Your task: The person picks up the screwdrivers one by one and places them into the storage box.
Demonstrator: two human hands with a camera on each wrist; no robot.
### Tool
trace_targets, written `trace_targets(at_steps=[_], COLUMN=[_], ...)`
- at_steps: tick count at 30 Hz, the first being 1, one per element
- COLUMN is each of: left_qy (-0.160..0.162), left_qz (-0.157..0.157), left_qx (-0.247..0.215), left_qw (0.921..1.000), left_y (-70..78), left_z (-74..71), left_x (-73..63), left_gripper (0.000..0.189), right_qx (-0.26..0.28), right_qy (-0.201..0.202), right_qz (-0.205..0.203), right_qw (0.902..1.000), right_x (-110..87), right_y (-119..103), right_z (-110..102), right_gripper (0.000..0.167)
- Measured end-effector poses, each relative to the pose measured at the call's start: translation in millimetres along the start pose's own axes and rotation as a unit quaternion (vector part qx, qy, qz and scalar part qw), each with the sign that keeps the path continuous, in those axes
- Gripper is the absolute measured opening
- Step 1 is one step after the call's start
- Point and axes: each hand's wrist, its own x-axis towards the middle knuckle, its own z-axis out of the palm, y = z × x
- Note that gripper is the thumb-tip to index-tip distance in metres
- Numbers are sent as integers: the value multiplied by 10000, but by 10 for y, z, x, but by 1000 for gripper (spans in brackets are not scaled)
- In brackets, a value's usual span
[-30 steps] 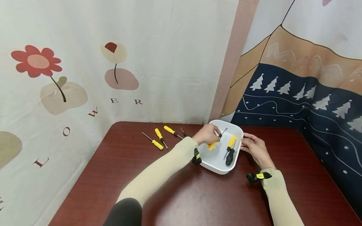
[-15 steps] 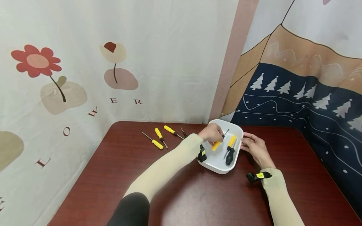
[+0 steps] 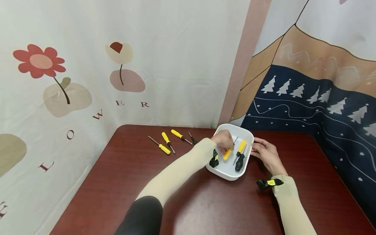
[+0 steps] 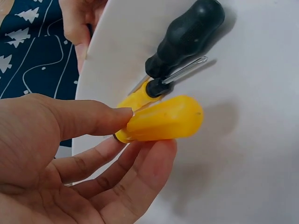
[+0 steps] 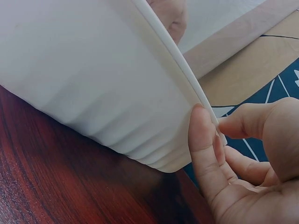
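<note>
Pinching yellow plastic-handled screwdriver inside white plastic tray: left hand, nearer hand, thumb and fingers clamped on handle, butt seemingly raised off tray floor. Head view: handle at knuckles' 6 o'clock, long axis 7 to 1 o'clock, shaft toward 1. Black bulbous-handled screwdriver lies at handle's 4 o'clock. Right hand touches tray's 3 o'clock side; whether fingers pinch rim, unclear.
</note>
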Motion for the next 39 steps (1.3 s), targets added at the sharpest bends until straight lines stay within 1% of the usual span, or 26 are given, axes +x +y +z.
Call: trace_targets(at_steps=[6, 13, 16, 19, 22, 25, 27, 31, 32, 39], left_qy=[-117, -201, -257, -275, -303, -391, -431, -463, -462, -565], left_qz=[-185, -182, -233, -336, -444, -627, -819, -1068, -1082, -1137], left_qx=[-18, 171, 128, 55, 122, 320, 527, 781, 780, 791], left_qw=[9998, 9995, 9993, 9990, 9985, 9968, 9943, 9901, 9900, 9887], left_y=[8, 19, 16, 19, 39, 89, 156, 255, 268, 292], left_z=[48, 125, 161, 186, 192, 183, 173, 163, 162, 181], left_x=[42, 71, 80, 88, 87, 78, 31, -56, -74, -63], left_gripper=[15, 17, 17, 17, 18, 18, 18, 17, 17, 17], right_qx=[30, 54, 46, 65, 86, 116, 145, 216, 203, 243], right_qy=[-8, 21, 27, 26, 10, -4, -25, -84, -78, -11], right_qz=[-49, -55, -41, -60, -84, -102, -114, -151, -151, -124], right_qw=[10000, 10000, 10000, 10000, 9999, 9999, 9998, 9996, 9996, 9996], right_x=[2, 10, 13, 16, 17, 15, 10, 9, 8, 12], right_y=[2, 14, 19, 22, 19, 14, 11, 15, 16, 28], right_z=[-6, -7, -10, -10, -9, -11, -10, -7, -8, -5], right_gripper=[56, 55, 55, 55, 55, 55, 56, 57, 57, 55])
